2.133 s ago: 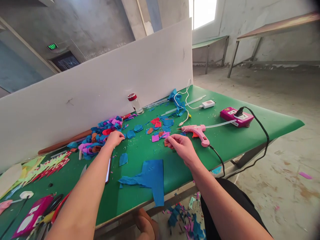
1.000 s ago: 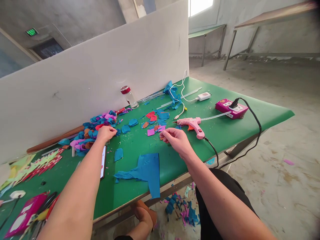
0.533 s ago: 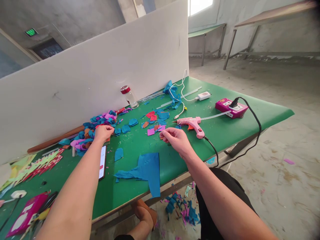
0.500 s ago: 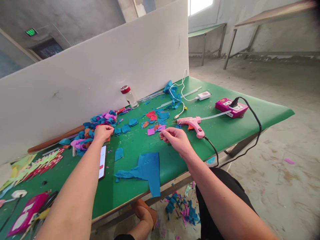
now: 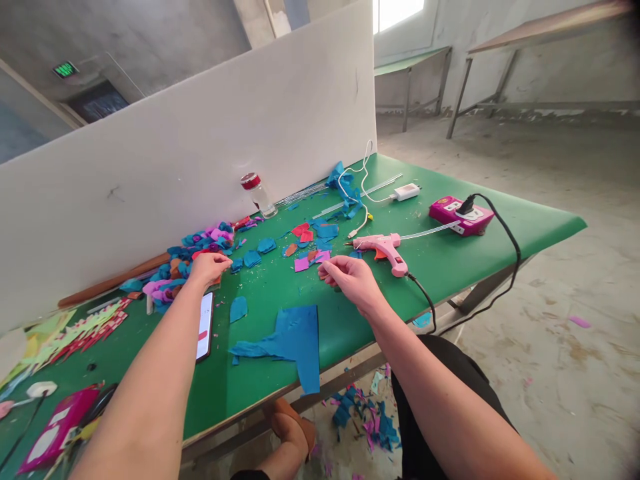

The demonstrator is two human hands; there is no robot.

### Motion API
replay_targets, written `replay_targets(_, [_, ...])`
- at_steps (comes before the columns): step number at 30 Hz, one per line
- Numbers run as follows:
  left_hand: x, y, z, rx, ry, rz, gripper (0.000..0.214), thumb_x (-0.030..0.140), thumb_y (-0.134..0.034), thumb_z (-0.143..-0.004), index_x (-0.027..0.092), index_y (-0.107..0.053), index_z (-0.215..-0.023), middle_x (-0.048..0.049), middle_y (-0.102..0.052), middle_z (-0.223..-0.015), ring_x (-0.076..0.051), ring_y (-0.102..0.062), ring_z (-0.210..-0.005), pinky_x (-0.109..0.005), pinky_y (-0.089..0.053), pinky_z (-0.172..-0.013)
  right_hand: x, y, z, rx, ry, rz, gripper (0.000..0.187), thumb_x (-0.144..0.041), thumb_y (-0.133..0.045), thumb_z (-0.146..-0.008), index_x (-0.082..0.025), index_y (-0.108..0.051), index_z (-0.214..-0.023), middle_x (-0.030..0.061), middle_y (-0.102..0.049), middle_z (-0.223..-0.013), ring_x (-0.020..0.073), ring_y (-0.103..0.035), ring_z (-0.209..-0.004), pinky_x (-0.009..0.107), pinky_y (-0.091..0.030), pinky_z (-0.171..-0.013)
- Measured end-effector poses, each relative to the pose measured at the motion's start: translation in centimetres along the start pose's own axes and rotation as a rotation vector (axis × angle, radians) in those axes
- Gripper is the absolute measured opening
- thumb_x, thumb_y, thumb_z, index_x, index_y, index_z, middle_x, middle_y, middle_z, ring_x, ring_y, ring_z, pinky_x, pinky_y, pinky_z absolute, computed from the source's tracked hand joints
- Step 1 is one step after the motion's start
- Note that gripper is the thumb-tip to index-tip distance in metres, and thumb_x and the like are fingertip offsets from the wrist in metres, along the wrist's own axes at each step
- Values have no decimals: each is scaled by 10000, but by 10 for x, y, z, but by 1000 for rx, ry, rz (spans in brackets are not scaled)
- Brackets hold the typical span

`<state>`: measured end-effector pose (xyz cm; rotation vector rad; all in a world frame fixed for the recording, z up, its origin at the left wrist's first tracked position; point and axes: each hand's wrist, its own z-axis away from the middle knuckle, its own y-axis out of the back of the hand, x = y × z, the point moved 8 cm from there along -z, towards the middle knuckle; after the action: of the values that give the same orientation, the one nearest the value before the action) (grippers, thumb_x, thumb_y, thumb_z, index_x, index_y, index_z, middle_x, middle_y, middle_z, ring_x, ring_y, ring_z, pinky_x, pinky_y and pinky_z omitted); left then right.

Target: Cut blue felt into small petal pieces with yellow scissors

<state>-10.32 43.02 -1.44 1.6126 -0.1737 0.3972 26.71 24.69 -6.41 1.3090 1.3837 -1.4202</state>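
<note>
My left hand (image 5: 209,268) is over the far left part of the table, thumb and fingertips pressed together. The fingertips meet the edge of a small blue crepe paper piece (image 5: 237,266); whether they grip it I cannot tell. My right hand (image 5: 350,280) hovers right of the middle with its fingers curled in a pinch; what is in it, if anything, is hidden. Beside it lie a magenta paper square (image 5: 301,265) and red paper pieces (image 5: 303,231). A pink glue gun (image 5: 385,248) with a clear glue stick lies to its right. A large blue crepe paper sheet (image 5: 295,340) lies in front.
A heap of rolled coloured paper (image 5: 175,270) is beyond my left hand, near a phone (image 5: 204,327). A glass jar (image 5: 260,198) leans by the white partition (image 5: 300,113). The purple power strip (image 5: 460,215) has a black cable over the table's right edge. Paper scraps (image 5: 367,413) litter the floor.
My left hand has shifted slightly right, to the small blue paper piece. My right hand stays nearly where it was.
</note>
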Motion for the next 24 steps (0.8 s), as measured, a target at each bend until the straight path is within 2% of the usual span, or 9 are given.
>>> replay_targets(4, [6,-10,-4,-110,-30,-188,295,360,-624,-912,144,-640,-1112,-60,-661,-1115,-202,-653,-951,-374,-568,-801,0,-1,-1,-9,5,-2,285,-437,-605,-793,-176,-701,-730,46,-714,-747,151,-608,-626,271,-487,-618])
replay_targets(8, [15,-18,-4,-157,-68,-321,295,351,-622,-915,168,-630,-1146,-71,-642,-1177,-212,-638,-1016,-396,-557,-851,1,-2,-1,-16,-1,-14,277,-430,-613,-792,-174,-701,-736,47,-711,-753,150,-602,-632,273,-481,-622])
replay_targets(12, [18,-18,-2,-159,-70,-392,306,356,-624,-912,174,-629,-1157,-72,-634,-1201,-223,-632,-1040,-398,-554,-860,2,-2,-1,-18,-4,-19,273,-425,-614,-791,-171,-700,-739,46,-708,-753,147,-597,-629,273,-476,-623])
replay_targets(18, [18,-17,-3,-150,-32,-418,313,388,-614,-915,154,-640,-1122,-57,-659,-1123,-210,-652,-961,-371,-565,-805,4,-2,-2,-22,-4,-13,273,-428,-612,-786,-174,-700,-741,43,-706,-751,148,-597,-628,270,-472,-621])
replay_targets(24, [22,-24,-10,-117,13,-406,297,366,-627,-909,160,-638,-1123,-65,-651,-1149,-215,-643,-1004,-391,-556,-843,2,-2,-1,-23,-1,-1,270,-428,-605,-786,-179,-690,-730,41,-707,-744,151,-601,-633,272,-479,-622])
